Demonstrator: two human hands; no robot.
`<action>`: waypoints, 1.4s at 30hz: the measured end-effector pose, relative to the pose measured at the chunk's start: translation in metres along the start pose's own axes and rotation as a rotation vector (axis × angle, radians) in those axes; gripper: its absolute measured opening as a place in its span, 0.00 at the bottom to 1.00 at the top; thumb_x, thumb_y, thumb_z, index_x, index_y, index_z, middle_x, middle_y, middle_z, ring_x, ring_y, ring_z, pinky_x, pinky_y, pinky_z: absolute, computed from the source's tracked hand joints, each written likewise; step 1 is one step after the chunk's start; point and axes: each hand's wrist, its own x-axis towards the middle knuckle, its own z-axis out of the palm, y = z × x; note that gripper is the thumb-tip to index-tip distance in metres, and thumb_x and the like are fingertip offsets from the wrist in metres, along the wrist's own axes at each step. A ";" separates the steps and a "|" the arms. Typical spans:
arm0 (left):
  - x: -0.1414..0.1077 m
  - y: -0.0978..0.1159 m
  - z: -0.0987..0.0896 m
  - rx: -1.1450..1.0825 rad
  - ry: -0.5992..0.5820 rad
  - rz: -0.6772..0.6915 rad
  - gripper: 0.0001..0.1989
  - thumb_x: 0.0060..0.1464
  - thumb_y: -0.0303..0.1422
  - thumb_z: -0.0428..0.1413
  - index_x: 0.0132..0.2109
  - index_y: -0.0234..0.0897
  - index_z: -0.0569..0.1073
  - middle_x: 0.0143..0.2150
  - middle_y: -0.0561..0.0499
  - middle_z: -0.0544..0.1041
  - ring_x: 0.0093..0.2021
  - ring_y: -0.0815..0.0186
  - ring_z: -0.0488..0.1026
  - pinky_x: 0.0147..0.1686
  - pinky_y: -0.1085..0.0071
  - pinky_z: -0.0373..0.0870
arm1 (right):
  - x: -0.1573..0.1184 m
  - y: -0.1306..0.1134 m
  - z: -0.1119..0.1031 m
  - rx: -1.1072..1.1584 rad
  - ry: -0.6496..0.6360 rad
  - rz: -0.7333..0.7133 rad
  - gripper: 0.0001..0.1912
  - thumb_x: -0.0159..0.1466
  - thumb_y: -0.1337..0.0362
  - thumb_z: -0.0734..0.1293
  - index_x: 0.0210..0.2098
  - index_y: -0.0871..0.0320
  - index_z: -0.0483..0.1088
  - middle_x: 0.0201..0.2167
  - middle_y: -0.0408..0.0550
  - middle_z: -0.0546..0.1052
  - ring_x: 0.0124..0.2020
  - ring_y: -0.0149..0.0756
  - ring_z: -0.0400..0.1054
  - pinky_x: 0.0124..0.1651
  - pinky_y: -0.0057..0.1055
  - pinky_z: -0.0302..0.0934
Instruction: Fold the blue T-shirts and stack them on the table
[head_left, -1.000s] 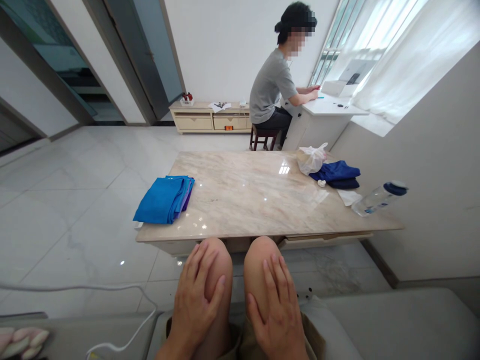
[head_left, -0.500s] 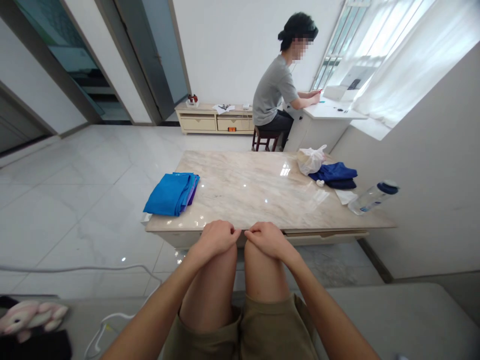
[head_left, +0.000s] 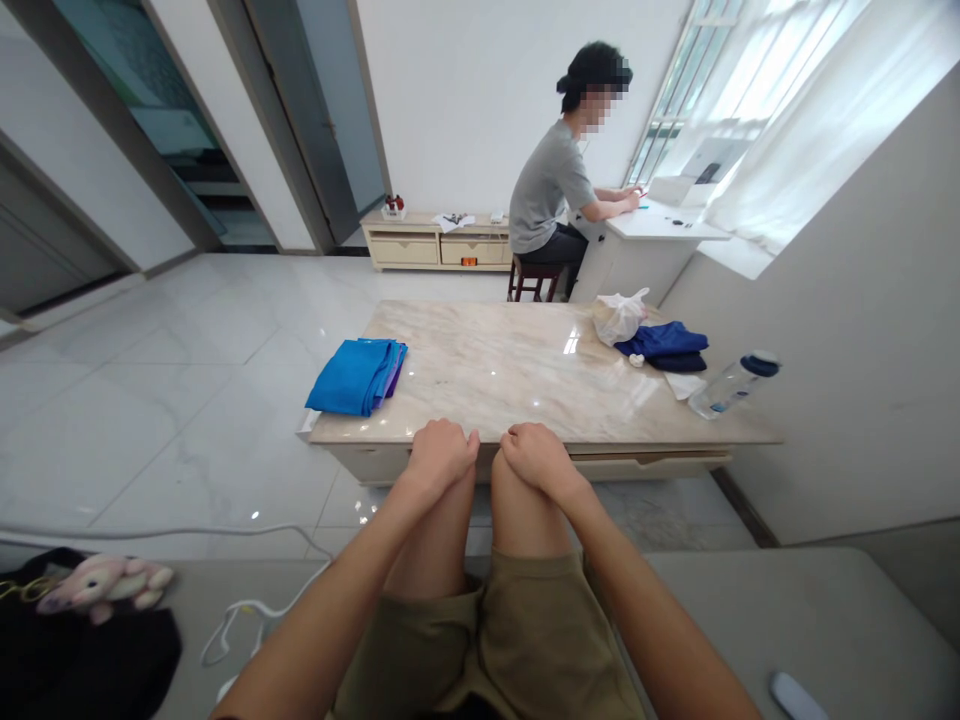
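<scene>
My left hand [head_left: 442, 455] rests on my left knee [head_left: 459, 500], its fingers curled down and largely hidden behind the knuckles, the thumb pointing inward. On my right knee [head_left: 517, 495] lies my right hand [head_left: 536, 455], curled in the same way. No object shows in either hand. Both hands are at the near edge of a marble-topped table [head_left: 480, 375]. Closest to my left hand on that table is a folded stack of blue and purple cloth [head_left: 352, 377]. A clear water bottle [head_left: 731, 388] with a dark blue lid stands tilted in the view at the right end.
A white plastic bag [head_left: 621, 318] and dark blue cloth [head_left: 667, 343] lie at the table's far right. A person [head_left: 551, 190] sits on a stool at a white desk [head_left: 660, 222]. A plush toy [head_left: 109, 585] and white cable [head_left: 247, 610] are on the grey sofa [head_left: 735, 610].
The view has shifted slightly, so more of the sofa shows, including a pale object at the lower right. Both hands stay on the knees, looking slightly more curled.
</scene>
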 end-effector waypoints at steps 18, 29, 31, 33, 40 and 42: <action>0.011 -0.042 0.002 0.000 -0.021 0.061 0.32 0.70 0.47 0.45 0.51 0.29 0.87 0.54 0.29 0.86 0.57 0.42 0.82 0.56 0.56 0.76 | -0.013 0.019 -0.011 -0.074 0.053 -0.013 0.25 0.76 0.62 0.57 0.50 0.63 0.86 0.53 0.63 0.86 0.57 0.49 0.80 0.59 0.32 0.65; 0.010 -0.054 0.000 -0.009 -0.018 0.058 0.30 0.69 0.47 0.46 0.49 0.31 0.87 0.53 0.31 0.86 0.57 0.45 0.83 0.57 0.60 0.75 | -0.018 0.021 -0.015 -0.085 0.063 0.003 0.24 0.76 0.62 0.58 0.51 0.64 0.86 0.54 0.64 0.85 0.57 0.48 0.79 0.60 0.31 0.63; 0.009 -0.054 0.000 -0.023 -0.011 0.054 0.30 0.69 0.47 0.46 0.49 0.31 0.87 0.53 0.30 0.86 0.57 0.45 0.83 0.57 0.60 0.75 | -0.018 0.021 -0.015 -0.081 0.057 0.003 0.24 0.76 0.62 0.58 0.51 0.64 0.86 0.54 0.64 0.85 0.57 0.48 0.79 0.60 0.32 0.63; 0.007 -0.053 0.001 -0.030 -0.003 0.047 0.30 0.70 0.47 0.46 0.50 0.30 0.87 0.54 0.30 0.86 0.57 0.45 0.82 0.57 0.60 0.75 | -0.017 0.021 -0.014 -0.078 0.053 0.001 0.24 0.76 0.62 0.58 0.51 0.64 0.86 0.54 0.63 0.85 0.56 0.48 0.79 0.60 0.32 0.64; 0.004 -0.048 0.000 -0.030 -0.007 0.032 0.30 0.70 0.46 0.45 0.53 0.29 0.86 0.56 0.30 0.85 0.58 0.45 0.82 0.57 0.59 0.76 | -0.016 0.021 -0.013 -0.073 0.054 0.006 0.24 0.76 0.62 0.58 0.53 0.64 0.85 0.55 0.63 0.85 0.57 0.48 0.79 0.60 0.31 0.63; 0.003 -0.047 -0.001 -0.029 -0.008 0.026 0.31 0.70 0.46 0.45 0.53 0.29 0.86 0.57 0.29 0.85 0.59 0.45 0.82 0.56 0.59 0.76 | -0.017 0.020 -0.013 -0.071 0.055 0.005 0.24 0.76 0.62 0.58 0.53 0.64 0.85 0.55 0.64 0.85 0.57 0.48 0.79 0.60 0.31 0.63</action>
